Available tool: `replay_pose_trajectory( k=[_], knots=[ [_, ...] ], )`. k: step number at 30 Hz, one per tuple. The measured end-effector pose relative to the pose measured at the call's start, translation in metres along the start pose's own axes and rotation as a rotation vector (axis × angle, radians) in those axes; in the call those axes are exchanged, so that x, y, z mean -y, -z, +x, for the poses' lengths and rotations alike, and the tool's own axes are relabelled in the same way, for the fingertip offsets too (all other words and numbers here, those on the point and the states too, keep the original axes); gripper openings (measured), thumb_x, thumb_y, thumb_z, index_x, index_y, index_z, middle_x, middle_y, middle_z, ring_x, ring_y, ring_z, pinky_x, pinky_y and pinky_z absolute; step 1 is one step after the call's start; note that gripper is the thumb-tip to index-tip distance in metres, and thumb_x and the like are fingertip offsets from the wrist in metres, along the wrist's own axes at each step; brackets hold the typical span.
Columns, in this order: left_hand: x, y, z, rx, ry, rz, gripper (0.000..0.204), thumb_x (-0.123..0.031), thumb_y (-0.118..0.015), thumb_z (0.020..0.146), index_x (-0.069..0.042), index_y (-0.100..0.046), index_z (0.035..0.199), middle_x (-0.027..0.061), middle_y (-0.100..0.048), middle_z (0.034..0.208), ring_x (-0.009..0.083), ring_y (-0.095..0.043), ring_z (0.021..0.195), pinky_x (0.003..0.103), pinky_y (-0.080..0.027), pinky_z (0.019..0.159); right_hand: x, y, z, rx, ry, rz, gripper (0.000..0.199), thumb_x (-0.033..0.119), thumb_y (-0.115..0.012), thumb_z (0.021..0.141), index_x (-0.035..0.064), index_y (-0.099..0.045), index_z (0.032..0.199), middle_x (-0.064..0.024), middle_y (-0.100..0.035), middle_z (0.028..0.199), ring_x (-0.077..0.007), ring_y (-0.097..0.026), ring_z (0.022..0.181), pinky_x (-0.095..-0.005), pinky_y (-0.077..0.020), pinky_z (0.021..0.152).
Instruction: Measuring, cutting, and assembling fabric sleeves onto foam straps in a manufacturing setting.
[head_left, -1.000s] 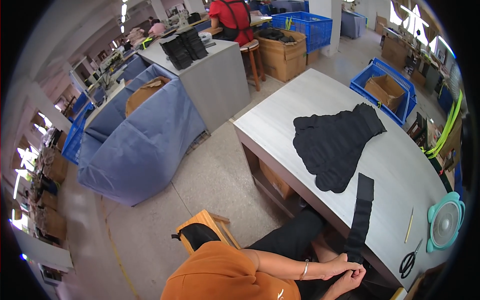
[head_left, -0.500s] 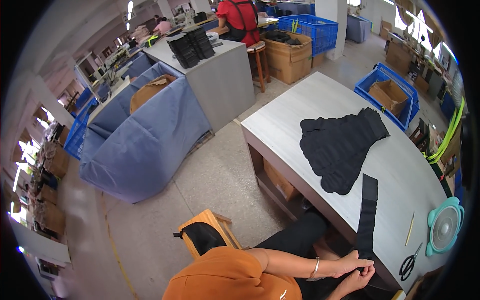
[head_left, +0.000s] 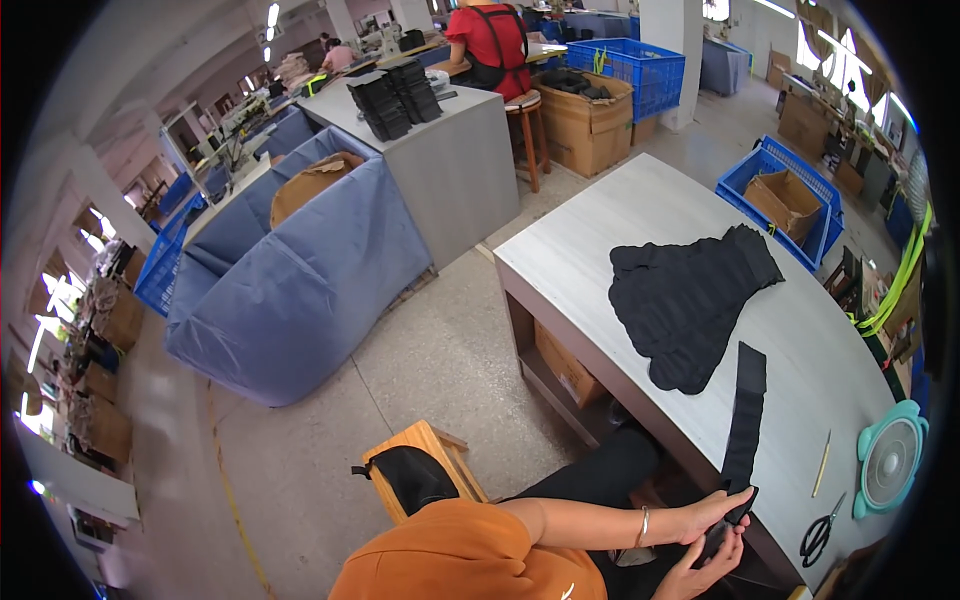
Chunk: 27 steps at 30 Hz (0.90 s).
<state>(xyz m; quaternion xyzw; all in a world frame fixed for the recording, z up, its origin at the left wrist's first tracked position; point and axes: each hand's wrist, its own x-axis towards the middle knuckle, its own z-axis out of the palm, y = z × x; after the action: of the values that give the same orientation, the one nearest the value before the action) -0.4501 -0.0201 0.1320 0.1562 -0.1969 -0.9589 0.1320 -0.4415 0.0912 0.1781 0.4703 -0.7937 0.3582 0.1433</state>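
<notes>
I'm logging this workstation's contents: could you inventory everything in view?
table: 1, pale grey, right of centre
strip: 1, black, partly on the table, near end in the hands
fabric pieces: several overlapping, black, table's middle
thin stick: 1, yellowish, table's right
scissors: 1, black-handled, beside the stick
fan: 1, teal, table's right
low stool: 1, light wood, behind the person
cloth bin: 1, blue, left floor
counter: 1, grey, behind the bin
crates: at least 3, blue, floor areas
cardboard boxes: several, brown, scattered
co-workers: at least 2, red and pink tops, background
left hand: 1, bare, on the strip
right hand: 1, bare, on the strip
</notes>
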Motion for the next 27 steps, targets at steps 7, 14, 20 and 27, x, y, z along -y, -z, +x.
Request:
replay_pose_trajectory(
  k=[7,14,20,27],
  knots=[
    [0.013,0.003,-0.009,-0.050,-0.007,0.048,0.039,-0.048,-0.059,0.095,-0.009,-0.054,0.092,0.0031,-0.062,0.084,0.0115,-0.059,0.072,0.027,-0.052,0.065,0.011,0.006,-0.015,0.372,-0.193,-0.265,0.069,0.036,-0.066,0.089,0.0037,-0.040,0.144,-0.0269,-0.039,0.142,-0.0431,-0.041,0.133,-0.0487,-0.0403,0.105],
    [0.032,0.014,-0.014,-0.053,-0.017,0.177,0.031,-0.040,-0.061,0.096,-0.010,-0.054,0.095,0.0033,-0.061,0.089,0.0120,-0.056,0.081,0.028,-0.049,0.073,0.000,0.000,0.001,0.507,-0.328,-0.380,0.058,0.025,-0.063,0.091,0.0084,-0.041,0.142,-0.0237,-0.049,0.135,-0.0400,-0.057,0.116,-0.0472,-0.0526,0.086],
    [-0.007,-0.002,0.005,-0.019,-0.118,0.256,0.028,-0.032,-0.065,0.093,-0.006,-0.054,0.093,0.0029,-0.060,0.083,0.0119,-0.055,0.074,0.029,-0.049,0.070,-0.009,0.000,0.002,0.555,-0.330,-0.447,0.059,0.026,-0.063,0.090,0.0184,-0.041,0.145,-0.0240,-0.056,0.120,-0.0411,-0.064,0.098,-0.0498,-0.0541,0.075],
    [0.015,-0.011,0.012,-0.125,-0.103,0.167,0.020,-0.024,-0.063,0.095,-0.007,-0.053,0.088,0.0020,-0.056,0.077,0.0108,-0.054,0.069,0.025,-0.047,0.064,-0.064,-0.036,0.005,0.347,-0.262,-0.311,0.042,0.021,-0.052,0.095,0.0090,-0.046,0.136,-0.0198,-0.051,0.132,-0.0416,-0.059,0.111,-0.0446,-0.0518,0.080]
  ],
)
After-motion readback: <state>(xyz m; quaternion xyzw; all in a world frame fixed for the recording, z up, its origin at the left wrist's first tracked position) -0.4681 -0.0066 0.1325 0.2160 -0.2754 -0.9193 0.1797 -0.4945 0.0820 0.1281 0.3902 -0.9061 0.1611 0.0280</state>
